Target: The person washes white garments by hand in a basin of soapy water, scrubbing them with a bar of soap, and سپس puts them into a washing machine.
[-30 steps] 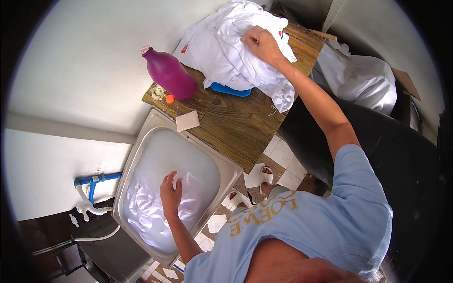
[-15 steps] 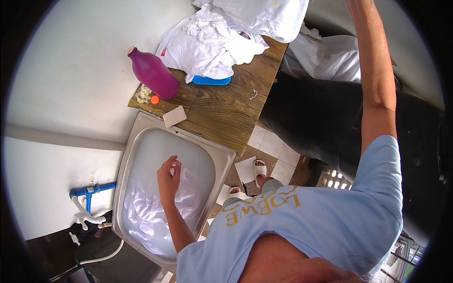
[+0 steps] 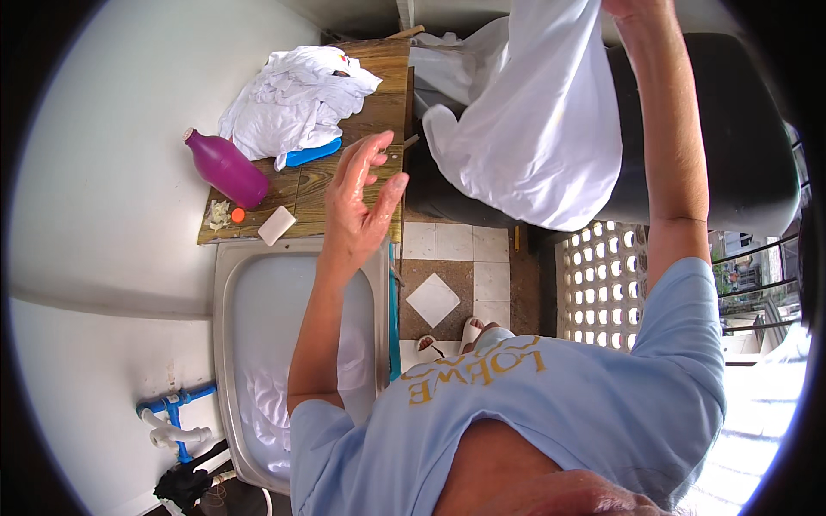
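Observation:
My right hand (image 3: pixel 635 9) is raised at the upper edge of the picture, partly cut off, closed on a large white cloth (image 3: pixel 542 129). The cloth hangs down in loose folds over the floor and a black rounded surface. My left hand (image 3: pixel 357 202) is wet and empty, its fingers apart, held above the basin's far right corner and the counter edge. Below it, the steel basin (image 3: pixel 225 344) contains cloudy water, with white fabric (image 3: pixel 268 400) soaking under the surface. My left forearm covers part of the basin.
On the wood-patterned counter (image 3: pixel 379 77) are a heap of white clothes (image 3: pixel 288 95) on a blue item (image 3: pixel 314 153), a purple bottle (image 3: pixel 228 168), an orange cap (image 3: pixel 238 215) and a pale soap bar (image 3: pixel 276 225). Blue pipes (image 3: pixel 176 400) are at left; a black padded surface (image 3: pixel 731 129) is at right.
The white cloth has moved right, off the counter end, with my right hand. My left hand has risen from over the basin toward the counter. The view has turned.

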A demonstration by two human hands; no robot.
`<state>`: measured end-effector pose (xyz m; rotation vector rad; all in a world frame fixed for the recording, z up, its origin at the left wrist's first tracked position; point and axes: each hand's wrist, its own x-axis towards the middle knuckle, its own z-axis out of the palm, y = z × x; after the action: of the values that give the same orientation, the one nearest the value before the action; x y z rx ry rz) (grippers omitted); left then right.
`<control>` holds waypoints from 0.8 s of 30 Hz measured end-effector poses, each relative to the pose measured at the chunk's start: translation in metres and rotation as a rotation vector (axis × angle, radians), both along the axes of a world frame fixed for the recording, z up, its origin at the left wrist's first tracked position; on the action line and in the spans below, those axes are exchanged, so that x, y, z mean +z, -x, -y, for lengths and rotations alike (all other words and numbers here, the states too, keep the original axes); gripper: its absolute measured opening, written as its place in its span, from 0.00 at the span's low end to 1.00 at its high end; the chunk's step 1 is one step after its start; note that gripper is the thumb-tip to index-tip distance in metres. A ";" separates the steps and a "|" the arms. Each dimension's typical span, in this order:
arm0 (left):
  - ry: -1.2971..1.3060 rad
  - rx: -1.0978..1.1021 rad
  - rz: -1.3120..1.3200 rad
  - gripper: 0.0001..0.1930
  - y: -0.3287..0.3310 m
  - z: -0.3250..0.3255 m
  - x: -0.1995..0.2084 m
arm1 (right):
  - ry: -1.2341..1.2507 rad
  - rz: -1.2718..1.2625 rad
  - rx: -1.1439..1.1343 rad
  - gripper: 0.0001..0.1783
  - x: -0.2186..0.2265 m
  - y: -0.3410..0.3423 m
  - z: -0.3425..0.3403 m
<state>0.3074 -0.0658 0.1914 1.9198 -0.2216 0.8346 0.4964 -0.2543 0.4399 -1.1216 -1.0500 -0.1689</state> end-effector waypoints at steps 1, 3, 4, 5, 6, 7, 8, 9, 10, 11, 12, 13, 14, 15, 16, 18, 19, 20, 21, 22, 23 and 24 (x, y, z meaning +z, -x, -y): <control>0.054 -0.041 0.041 0.28 -0.009 0.012 0.011 | 0.097 -0.067 0.082 0.09 -0.023 0.016 -0.004; 0.155 -0.094 0.119 0.36 -0.019 0.034 0.027 | 0.251 -0.213 0.218 0.09 -0.060 0.020 -0.013; 0.210 -0.132 0.156 0.40 -0.025 0.047 0.033 | 0.321 -0.233 0.271 0.09 -0.078 0.032 -0.006; 0.297 -0.253 0.100 0.43 -0.037 0.063 0.035 | 0.438 -0.308 0.121 0.09 -0.096 0.038 0.013; 0.308 -0.307 0.116 0.40 -0.044 0.074 0.031 | 0.487 -0.251 0.263 0.11 -0.109 0.051 0.022; 0.384 -0.465 0.052 0.39 -0.047 0.083 0.025 | 0.476 -0.251 0.236 0.11 -0.123 0.059 0.032; 0.462 -0.625 -0.019 0.37 -0.048 0.094 0.017 | 0.466 -0.255 0.208 0.12 -0.139 0.064 0.042; 0.626 -0.672 -0.108 0.27 -0.041 0.107 0.011 | 0.462 -0.286 0.201 0.12 -0.154 0.069 0.054; 0.592 -0.668 -0.179 0.23 -0.038 0.112 0.003 | 0.457 -0.317 0.196 0.12 -0.166 0.074 0.067; 0.562 -0.664 -0.259 0.20 -0.033 0.116 -0.004 | 0.413 -0.371 0.215 0.12 -0.178 0.079 0.082; 0.532 -0.659 -0.338 0.17 -0.029 0.121 -0.009 | 0.366 -0.464 0.223 0.12 -0.190 0.082 0.095; 0.644 -0.645 -0.308 0.09 -0.026 0.129 -0.012 | 0.316 -0.569 0.227 0.12 -0.202 0.086 0.108; 0.583 -0.636 -0.297 0.08 -0.026 0.131 -0.013 | 0.260 -0.672 0.232 0.13 -0.213 0.092 0.120; 0.602 -0.633 -0.316 0.07 -0.025 0.138 -0.013 | 0.244 -0.659 0.241 0.15 -0.226 0.099 0.130; 0.621 -0.628 -0.335 0.06 -0.024 0.145 -0.012 | 0.229 -0.646 0.251 0.18 -0.238 0.105 0.140; 0.629 -0.616 -0.294 0.06 -0.022 0.156 -0.009 | 0.563 -0.468 0.145 0.26 -0.251 0.117 0.162; 0.597 -0.582 -0.273 0.06 -0.020 0.160 -0.004 | 0.589 -0.510 0.171 0.24 -0.263 0.121 0.171; 0.563 -0.546 -0.240 0.06 -0.020 0.161 0.003 | 0.618 -0.540 0.198 0.22 -0.271 0.124 0.178; 0.552 -0.486 -0.246 0.07 -0.018 0.161 0.009 | 0.610 -0.571 0.209 0.16 -0.275 0.128 0.188; 0.580 -0.505 -0.238 0.08 -0.018 0.159 0.008 | 0.545 -0.592 0.239 0.15 -0.275 0.130 0.200; 0.592 -0.496 -0.236 0.08 -0.013 0.160 0.011 | 0.481 -0.605 0.274 0.15 -0.267 0.133 0.208; 0.604 -0.486 -0.232 0.08 -0.008 0.161 0.014 | 0.417 -0.618 0.310 0.14 -0.263 0.136 0.216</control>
<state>0.3156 -0.2269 0.2050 1.2964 -0.2469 0.2952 0.3605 -0.4703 0.1766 -1.2486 -0.6941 0.6359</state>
